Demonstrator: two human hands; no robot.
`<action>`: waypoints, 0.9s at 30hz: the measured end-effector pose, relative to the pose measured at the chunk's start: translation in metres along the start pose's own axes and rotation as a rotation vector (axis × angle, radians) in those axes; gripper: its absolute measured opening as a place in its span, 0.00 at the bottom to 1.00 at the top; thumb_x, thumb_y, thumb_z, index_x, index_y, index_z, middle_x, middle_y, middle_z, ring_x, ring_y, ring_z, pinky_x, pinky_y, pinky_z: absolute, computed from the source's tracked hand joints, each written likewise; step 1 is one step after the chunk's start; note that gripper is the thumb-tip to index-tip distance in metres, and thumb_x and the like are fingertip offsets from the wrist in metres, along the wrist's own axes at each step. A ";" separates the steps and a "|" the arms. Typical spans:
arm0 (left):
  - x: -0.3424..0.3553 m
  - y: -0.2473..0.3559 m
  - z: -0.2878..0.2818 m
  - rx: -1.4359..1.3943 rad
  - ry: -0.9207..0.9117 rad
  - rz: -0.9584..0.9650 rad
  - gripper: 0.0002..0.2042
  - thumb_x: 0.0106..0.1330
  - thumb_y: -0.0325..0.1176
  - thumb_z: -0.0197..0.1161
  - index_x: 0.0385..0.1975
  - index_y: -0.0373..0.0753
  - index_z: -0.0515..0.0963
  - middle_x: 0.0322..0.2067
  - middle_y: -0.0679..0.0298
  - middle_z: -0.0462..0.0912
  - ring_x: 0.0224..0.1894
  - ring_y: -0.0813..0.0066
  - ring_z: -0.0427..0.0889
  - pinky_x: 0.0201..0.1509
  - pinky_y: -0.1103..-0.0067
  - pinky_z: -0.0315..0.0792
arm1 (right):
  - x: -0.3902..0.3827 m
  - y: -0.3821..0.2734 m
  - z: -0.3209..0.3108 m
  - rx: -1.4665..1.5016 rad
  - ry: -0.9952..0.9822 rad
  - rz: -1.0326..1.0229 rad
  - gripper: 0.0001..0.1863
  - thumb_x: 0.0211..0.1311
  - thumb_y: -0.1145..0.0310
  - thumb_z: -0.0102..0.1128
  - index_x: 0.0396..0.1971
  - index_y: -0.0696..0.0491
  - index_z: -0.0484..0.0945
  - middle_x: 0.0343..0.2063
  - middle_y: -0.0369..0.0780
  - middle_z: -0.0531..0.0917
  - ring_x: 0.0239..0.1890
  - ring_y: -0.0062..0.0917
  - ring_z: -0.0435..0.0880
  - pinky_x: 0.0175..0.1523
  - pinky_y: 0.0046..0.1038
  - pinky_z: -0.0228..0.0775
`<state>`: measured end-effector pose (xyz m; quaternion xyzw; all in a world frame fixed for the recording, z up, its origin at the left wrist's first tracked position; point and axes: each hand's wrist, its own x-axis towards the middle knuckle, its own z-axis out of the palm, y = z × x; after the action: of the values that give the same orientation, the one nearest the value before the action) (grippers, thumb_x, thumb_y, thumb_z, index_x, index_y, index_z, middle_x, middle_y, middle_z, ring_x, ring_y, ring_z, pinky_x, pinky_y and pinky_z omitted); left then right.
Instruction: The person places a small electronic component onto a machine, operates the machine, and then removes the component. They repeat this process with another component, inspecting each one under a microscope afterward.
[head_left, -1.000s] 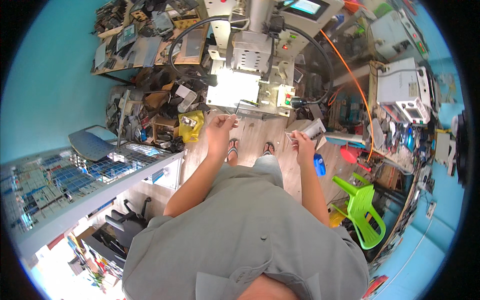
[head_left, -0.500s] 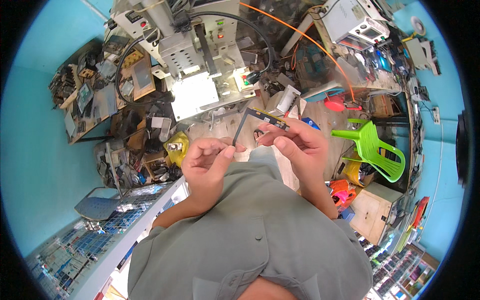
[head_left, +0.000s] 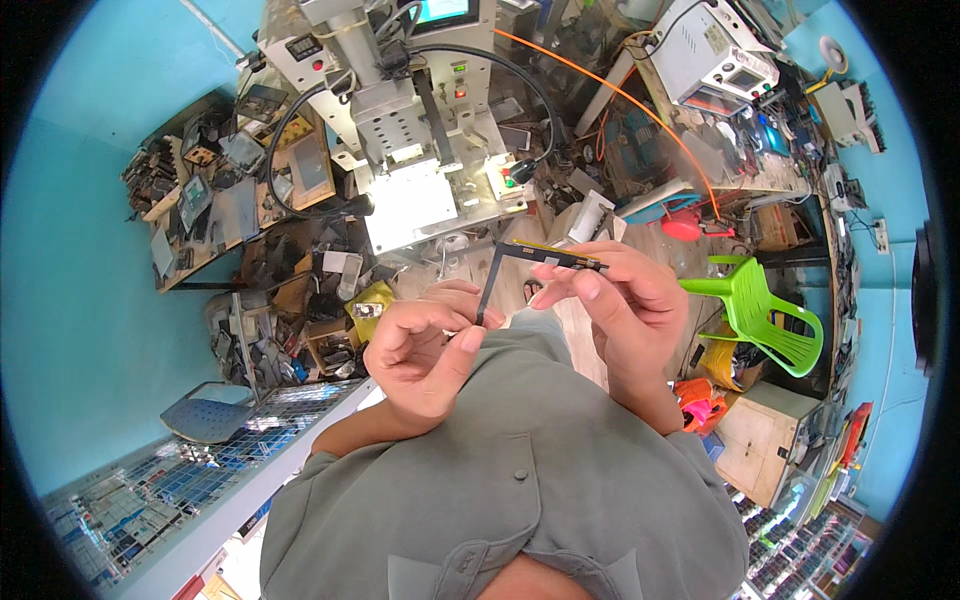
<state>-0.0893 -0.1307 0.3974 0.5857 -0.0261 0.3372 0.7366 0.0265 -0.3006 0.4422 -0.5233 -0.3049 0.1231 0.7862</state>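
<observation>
I hold a thin, dark L-shaped flex strip (head_left: 520,258) with gold contacts in front of my chest. My left hand (head_left: 425,345) pinches its lower end between thumb and fingers. My right hand (head_left: 615,300) grips the upper, horizontal end, fingertips along its top edge. Both hands are close together above my grey shirt (head_left: 520,490).
A press-like machine (head_left: 420,150) with a lit white plate, hoses and red and green buttons stands ahead. Cluttered shelves of parts (head_left: 230,190) lie left, a bench with equipment (head_left: 730,70) right, a green plastic chair (head_left: 765,310) and a display counter (head_left: 150,490) lower left.
My hands rose from well apart near the floor view to close together at my chest, both now on the strip. My head tilted, shifting the machine left and up.
</observation>
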 end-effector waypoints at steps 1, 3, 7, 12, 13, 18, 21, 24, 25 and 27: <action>0.000 0.001 -0.001 0.004 -0.006 0.015 0.08 0.71 0.22 0.65 0.44 0.35 0.73 0.35 0.51 0.88 0.40 0.60 0.89 0.65 0.50 0.73 | 0.000 0.000 0.001 0.008 0.013 0.001 0.09 0.75 0.81 0.60 0.49 0.68 0.83 0.48 0.54 0.89 0.41 0.35 0.93 0.46 0.33 0.87; 0.000 0.004 -0.003 0.039 -0.032 0.042 0.08 0.71 0.23 0.65 0.45 0.36 0.73 0.36 0.51 0.88 0.40 0.60 0.89 0.64 0.51 0.73 | 0.002 -0.005 0.003 0.009 -0.001 0.042 0.09 0.75 0.81 0.60 0.48 0.68 0.84 0.47 0.53 0.90 0.41 0.34 0.93 0.46 0.32 0.86; 0.001 0.003 -0.007 -0.023 -0.066 0.099 0.14 0.64 0.17 0.70 0.46 0.35 0.75 0.38 0.51 0.90 0.44 0.61 0.91 0.64 0.54 0.72 | 0.005 -0.007 0.006 0.043 0.001 0.062 0.09 0.75 0.79 0.60 0.48 0.68 0.84 0.44 0.51 0.91 0.39 0.34 0.93 0.45 0.32 0.85; 0.006 -0.001 -0.010 -0.060 -0.102 0.231 0.18 0.60 0.26 0.73 0.48 0.32 0.75 0.38 0.48 0.89 0.43 0.57 0.91 0.62 0.54 0.72 | 0.009 -0.013 0.007 0.151 -0.001 0.130 0.10 0.76 0.78 0.59 0.48 0.67 0.85 0.45 0.52 0.91 0.37 0.35 0.93 0.44 0.32 0.85; 0.006 -0.002 -0.010 -0.074 -0.106 0.253 0.19 0.60 0.28 0.73 0.48 0.31 0.75 0.38 0.47 0.89 0.43 0.56 0.91 0.62 0.54 0.72 | 0.009 -0.013 0.007 0.190 -0.003 0.147 0.10 0.76 0.77 0.60 0.48 0.66 0.85 0.45 0.52 0.91 0.37 0.35 0.93 0.44 0.32 0.85; 0.005 0.002 -0.009 -0.189 -0.058 0.147 0.19 0.66 0.36 0.67 0.50 0.30 0.75 0.39 0.47 0.89 0.42 0.54 0.91 0.62 0.52 0.72 | 0.010 -0.015 0.007 0.194 -0.027 0.168 0.10 0.76 0.77 0.60 0.48 0.67 0.85 0.45 0.53 0.91 0.37 0.35 0.93 0.44 0.33 0.85; 0.010 0.006 -0.010 -0.212 -0.025 0.027 0.17 0.70 0.36 0.65 0.50 0.29 0.75 0.41 0.47 0.88 0.42 0.56 0.90 0.63 0.53 0.73 | 0.010 -0.017 0.011 0.208 -0.024 0.191 0.09 0.76 0.77 0.60 0.47 0.67 0.85 0.45 0.52 0.91 0.37 0.34 0.92 0.44 0.33 0.85; 0.022 0.019 -0.010 -0.237 -0.073 -0.128 0.14 0.75 0.32 0.62 0.52 0.28 0.76 0.43 0.48 0.88 0.42 0.59 0.90 0.63 0.59 0.75 | 0.009 -0.019 0.013 0.200 -0.035 0.212 0.09 0.75 0.78 0.61 0.47 0.67 0.85 0.44 0.52 0.91 0.37 0.33 0.92 0.44 0.32 0.85; 0.027 0.025 -0.010 -0.245 -0.101 -0.185 0.13 0.77 0.30 0.61 0.52 0.27 0.76 0.44 0.49 0.88 0.42 0.60 0.90 0.62 0.61 0.77 | 0.008 -0.019 0.014 0.193 -0.042 0.218 0.09 0.75 0.78 0.61 0.46 0.67 0.85 0.44 0.52 0.91 0.37 0.33 0.92 0.44 0.32 0.85; 0.034 0.029 -0.009 -0.260 -0.134 -0.168 0.11 0.77 0.27 0.61 0.52 0.26 0.77 0.44 0.50 0.89 0.43 0.63 0.90 0.58 0.67 0.79 | 0.008 -0.021 0.017 0.168 -0.053 0.240 0.09 0.75 0.78 0.61 0.46 0.67 0.85 0.43 0.51 0.91 0.37 0.31 0.92 0.44 0.31 0.85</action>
<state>-0.0814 -0.1047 0.4340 0.5065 -0.0695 0.2286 0.8285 0.0197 -0.2924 0.4690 -0.4851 -0.2493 0.2550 0.7984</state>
